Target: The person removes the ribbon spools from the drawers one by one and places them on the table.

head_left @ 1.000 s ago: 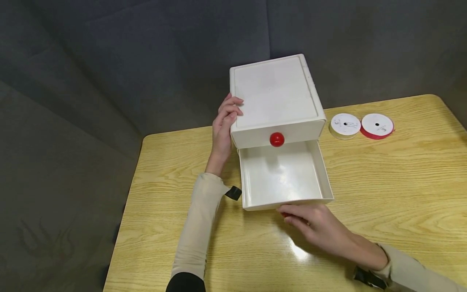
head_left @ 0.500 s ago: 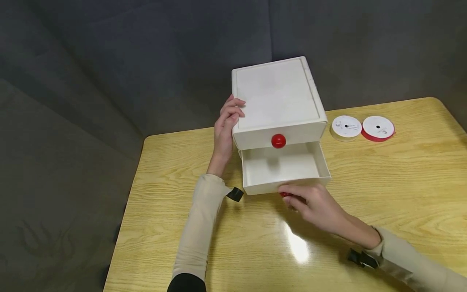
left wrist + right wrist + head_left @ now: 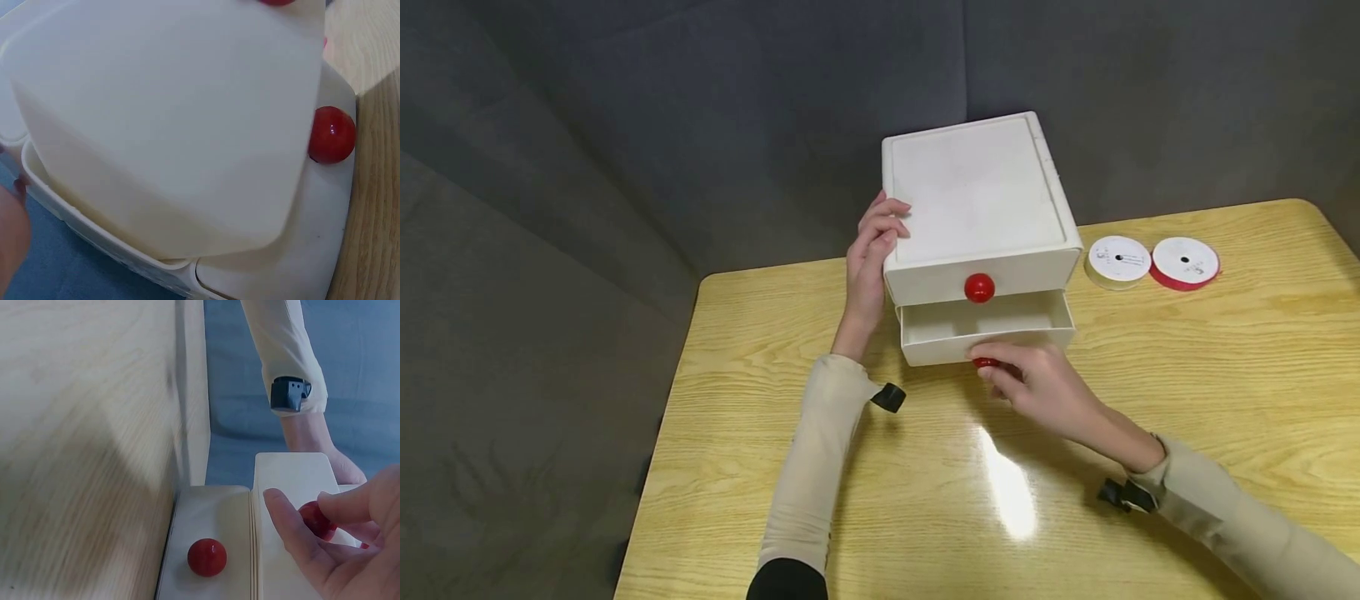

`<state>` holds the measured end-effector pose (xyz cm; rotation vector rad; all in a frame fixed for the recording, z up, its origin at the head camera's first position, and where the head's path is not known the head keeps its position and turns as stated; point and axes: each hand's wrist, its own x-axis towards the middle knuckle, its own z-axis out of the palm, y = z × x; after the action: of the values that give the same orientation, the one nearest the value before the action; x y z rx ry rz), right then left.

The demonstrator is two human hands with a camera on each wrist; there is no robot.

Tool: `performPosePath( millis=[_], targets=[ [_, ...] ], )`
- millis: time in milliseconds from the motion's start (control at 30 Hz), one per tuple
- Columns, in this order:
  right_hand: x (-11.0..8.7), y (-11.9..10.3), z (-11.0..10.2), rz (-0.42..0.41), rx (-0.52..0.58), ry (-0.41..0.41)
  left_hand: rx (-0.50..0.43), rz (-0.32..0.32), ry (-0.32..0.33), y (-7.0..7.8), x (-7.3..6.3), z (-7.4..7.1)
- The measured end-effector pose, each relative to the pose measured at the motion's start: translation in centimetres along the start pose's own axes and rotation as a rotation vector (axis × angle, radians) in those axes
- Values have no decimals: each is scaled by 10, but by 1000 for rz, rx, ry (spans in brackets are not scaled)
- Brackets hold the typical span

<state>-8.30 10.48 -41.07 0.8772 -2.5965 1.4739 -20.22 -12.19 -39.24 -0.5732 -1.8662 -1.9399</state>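
Observation:
A white drawer cabinet (image 3: pixel 973 187) stands at the back of the table. My left hand (image 3: pixel 872 258) holds its upper left edge, fingers bent over the top. The thumb and fingers of my right hand (image 3: pixel 1037 383) pinch the red knob (image 3: pixel 315 520) of the drawer (image 3: pixel 936 348), which is partly pulled out below the top drawer (image 3: pixel 917 283). The top drawer's red knob (image 3: pixel 979 287) is free. In the right wrist view, a lower drawer (image 3: pixel 203 509) with another red knob (image 3: pixel 207 557) sits beside the tabletop. The left wrist view shows the pulled-out drawer's white side (image 3: pixel 169 125) up close.
Two ribbon spools lie flat to the right of the cabinet: one pale yellow spool (image 3: pixel 1117 260) and one red spool (image 3: pixel 1184 263). The wooden table (image 3: pixel 760 333) ends behind them against a dark curtain (image 3: pixel 775 133).
My right hand has moved away from me with the knob, and the drawer has slid further into the cabinet, showing less of its inside. The left hand has kept its hold.

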Motion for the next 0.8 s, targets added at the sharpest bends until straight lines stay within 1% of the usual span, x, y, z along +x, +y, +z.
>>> performPosePath(
  millis=[133, 400, 600, 800],
  targets=[
    [6, 4, 0, 14, 2, -5, 1, -6, 7, 1, 0, 0],
    [20, 9, 0, 26, -6, 15, -1, -7, 11, 1, 1, 2],
    [27, 11, -2, 58, -19, 2, 2, -15, 16, 1, 0, 3],
    [31, 13, -4, 104, 1, -13, -7, 1, 11, 0, 0, 3]
  ],
)
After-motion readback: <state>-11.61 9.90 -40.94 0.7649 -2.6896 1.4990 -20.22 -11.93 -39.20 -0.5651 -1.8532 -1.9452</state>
